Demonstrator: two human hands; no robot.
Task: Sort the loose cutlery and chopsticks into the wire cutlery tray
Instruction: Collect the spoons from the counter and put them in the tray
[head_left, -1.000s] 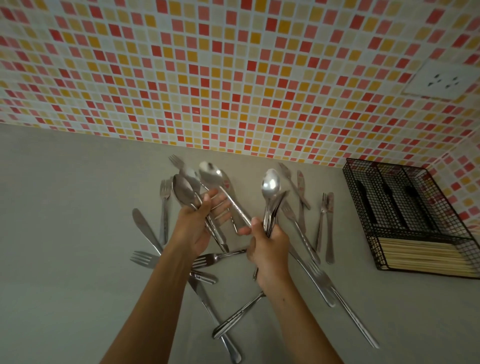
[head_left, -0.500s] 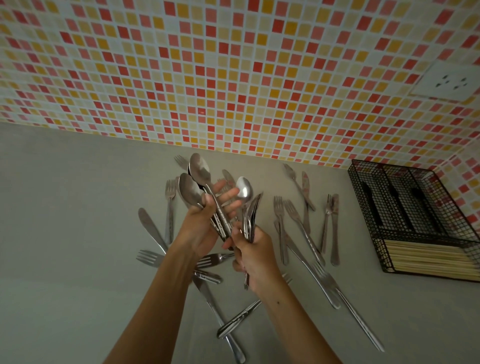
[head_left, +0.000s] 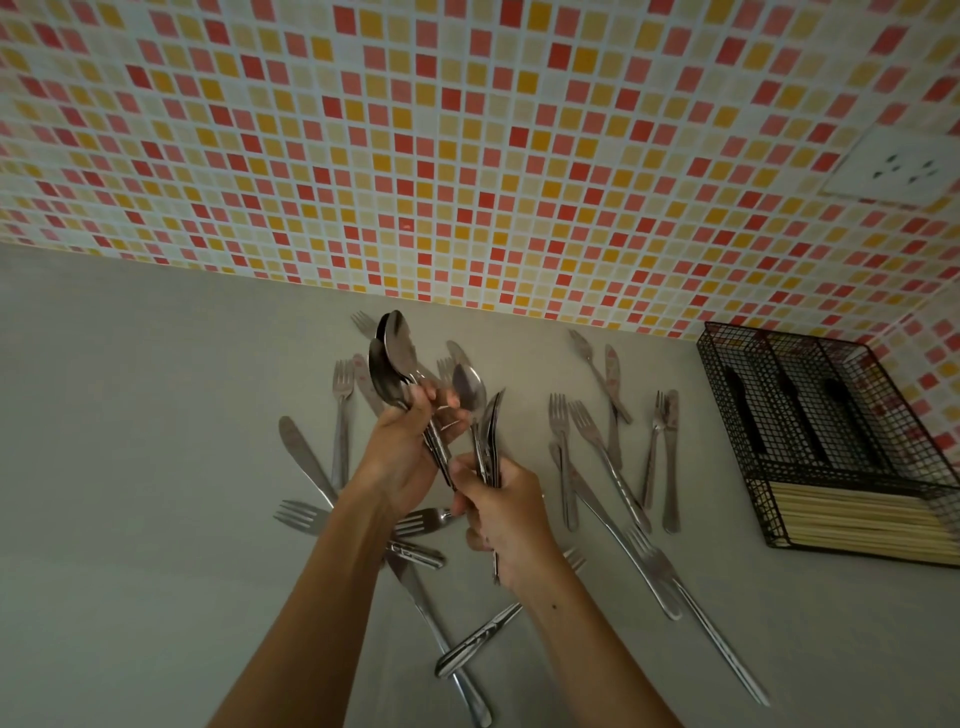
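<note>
Right hand (head_left: 506, 514) has shifted further left of the wire cutlery tray (head_left: 727, 415) and is now just beside the left hand (head_left: 402, 457). Left grips a spoon bundle (head_left: 397, 348), right grips a second spoon bundle (head_left: 470, 387). Loose forks and knives (head_left: 587, 423) lie on the counter (head_left: 156, 467) left of the tray. Chopsticks (head_left: 862, 525) fill its near compartment.

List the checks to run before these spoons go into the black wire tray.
1. Grip of the left hand on its bunch of steel spoons: ok, fingers curl round the handles.
2. Grip of the right hand on the second steel spoon bunch: ok.
3. All spoons in one hand: not ok, two bunches.
4. Top of the black wire tray open: ok.
5. Its near compartment holds the pale wooden chopsticks: ok.
6. Long compartment free for spoons: cannot tell, dark shapes inside.
</note>
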